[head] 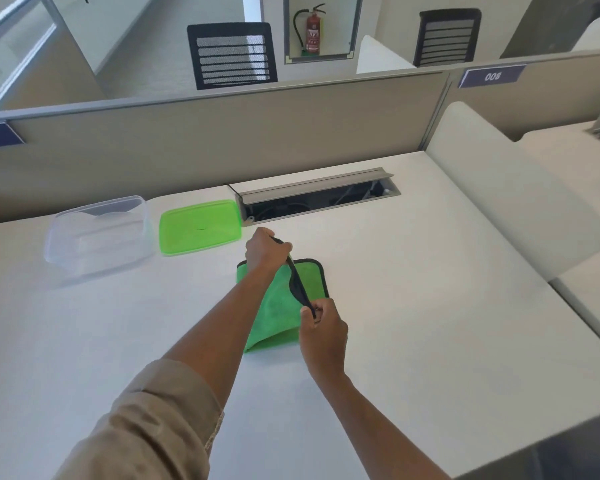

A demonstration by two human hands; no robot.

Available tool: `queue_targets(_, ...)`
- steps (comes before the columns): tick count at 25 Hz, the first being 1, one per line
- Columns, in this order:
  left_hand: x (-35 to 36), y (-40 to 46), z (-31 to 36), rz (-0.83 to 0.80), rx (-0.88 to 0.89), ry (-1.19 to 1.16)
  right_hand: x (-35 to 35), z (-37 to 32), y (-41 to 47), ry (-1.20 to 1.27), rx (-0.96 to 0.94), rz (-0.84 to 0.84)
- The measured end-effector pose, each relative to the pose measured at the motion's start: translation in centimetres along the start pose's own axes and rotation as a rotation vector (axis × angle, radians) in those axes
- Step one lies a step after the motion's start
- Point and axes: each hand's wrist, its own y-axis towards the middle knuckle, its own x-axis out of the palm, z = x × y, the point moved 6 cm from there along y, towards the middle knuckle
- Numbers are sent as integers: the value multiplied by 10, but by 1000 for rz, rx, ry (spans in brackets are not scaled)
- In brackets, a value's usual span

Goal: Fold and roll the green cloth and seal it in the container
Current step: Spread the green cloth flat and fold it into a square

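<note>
The green cloth (284,303) lies on the white desk (413,306), near the middle and in front of the person, with its far part flat and its dark-bound edge lifted off the surface between the two hands. The step in hand looks like a fold: the raised edge is being carried over the rest of the cloth. To do it well, I judge the edge should be kept taut between both hands, brought across so the dark borders meet squarely, then laid down and smoothed so the later roll stays narrow enough for the box. The left hand (265,249) is closed on the far end of the lifted edge, fingers curled around the binding. The right hand (321,323) pinches the near end of the same edge between thumb and fingers, tightly closed on it. Well apart to the left stands the clear container (99,233), open and empty as far as can be seen, and just beside it the green lid (200,226) lies flat on the desk.
</note>
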Motion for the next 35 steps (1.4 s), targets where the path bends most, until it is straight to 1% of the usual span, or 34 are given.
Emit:
queue_targets(4, 42, -7, 3, -22, -4, 34, -17, 35, 15, -84, 89, -40)
queue_targets(7, 60, -10, 0, -20, -17, 46, -22, 56, 25, -123, 106, -80)
queue_targets(9, 72, -12, -5, -54, -39, 14, -22, 68, 30, -163, 133, -115)
queue_targets(12, 84, -15, -12, -109, -70, -117, -21, 82, 35, -208, 181, -144)
queue_targets(16, 80, -25, -16, -172, -44, -267, -21, 81, 36, -227, 146, -132)
queue_targets(18, 73, -32, -18, -201, 30, -285, -23, 73, 33, -240, 68, -81)
queue_targets(20, 45, -45, -31, -141, 185, -180, -17, 54, 20, -265, -95, -71)
queue_targets(23, 24, -70, -52, -58, 545, 127, -6, 36, 8, -404, -469, -162)
queue_targets(25, 24, -90, -65, -56, 755, 336, -3, 36, 13, -510, -620, -230)
queue_targets(26, 23, -99, -72, -59, 820, 433, -2, 39, 16, -560, -657, -259)
queue_targets(27, 22, -105, -79, -68, 863, 504, -2, 43, 19, -610, -678, -284)
queue_targets(29, 14, -118, -97, -98, 895, 591, 0, 49, 21, -695, -712, -326)
queue_targets(32, 0, -129, -118, -141, 877, 650, 5, 52, 22, -763, -725, -388)
queue_targets(35, -3, -130, -122, -150, 823, 645, 5, 52, 26, -795, -715, -410)
